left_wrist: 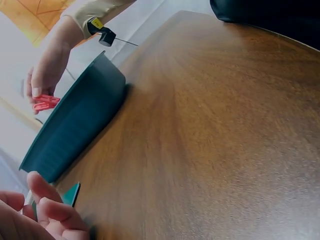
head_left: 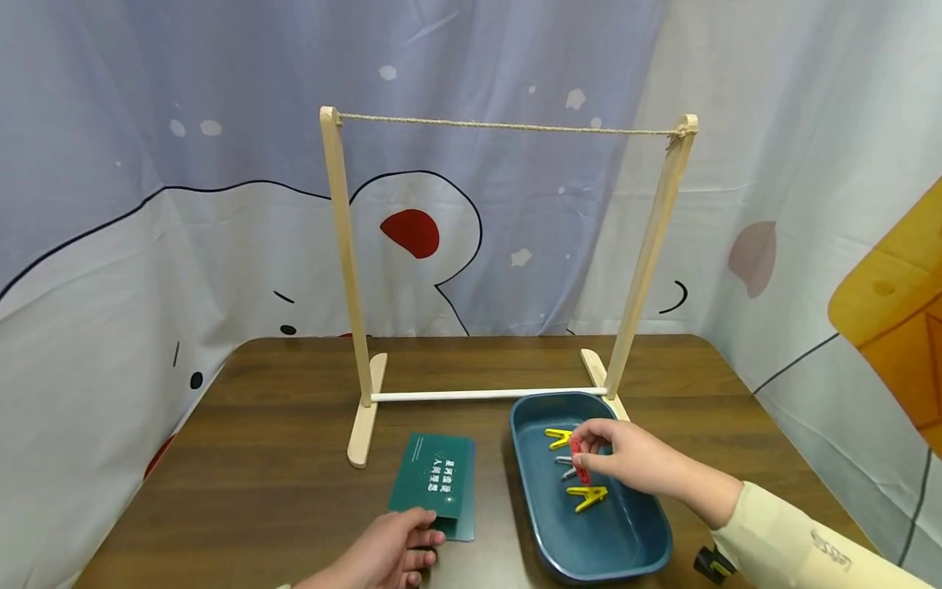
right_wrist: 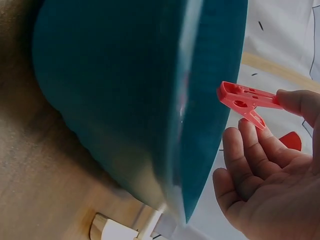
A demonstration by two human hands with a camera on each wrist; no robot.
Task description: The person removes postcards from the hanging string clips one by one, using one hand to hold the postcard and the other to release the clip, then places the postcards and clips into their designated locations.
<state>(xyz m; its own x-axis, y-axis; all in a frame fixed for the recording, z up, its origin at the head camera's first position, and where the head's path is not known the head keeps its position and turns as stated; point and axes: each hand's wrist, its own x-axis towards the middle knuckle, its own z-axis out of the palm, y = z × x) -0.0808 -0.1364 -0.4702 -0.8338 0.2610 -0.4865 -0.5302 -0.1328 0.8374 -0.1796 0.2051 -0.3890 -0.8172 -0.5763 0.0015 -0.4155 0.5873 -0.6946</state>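
Observation:
My right hand (head_left: 618,454) pinches a red clothespin (right_wrist: 245,97) between thumb and fingertips, over the blue basin (head_left: 540,523). A yellow clothespin (head_left: 586,496) lies in the basin below it. Another yellow clothespin (head_left: 557,438) and a grey clothespin (head_left: 565,466) are partly covered by the fingers. My left hand (head_left: 393,548) is at the lower edge of a dark green folded card (head_left: 427,466), thumb and forefinger pinching that edge. The card's front flap is slightly raised there, and its white lettering faces up. In the left wrist view, the hand's other fingers are loosely bent.
Behind the card and basin stands a wooden frame (head_left: 343,262) with a rope (head_left: 508,126) strung across its top and a white bar (head_left: 471,395) low down. The basin's far end is close to the frame's right foot. A patterned curtain (head_left: 221,270) hangs behind the wooden table (head_left: 280,409).

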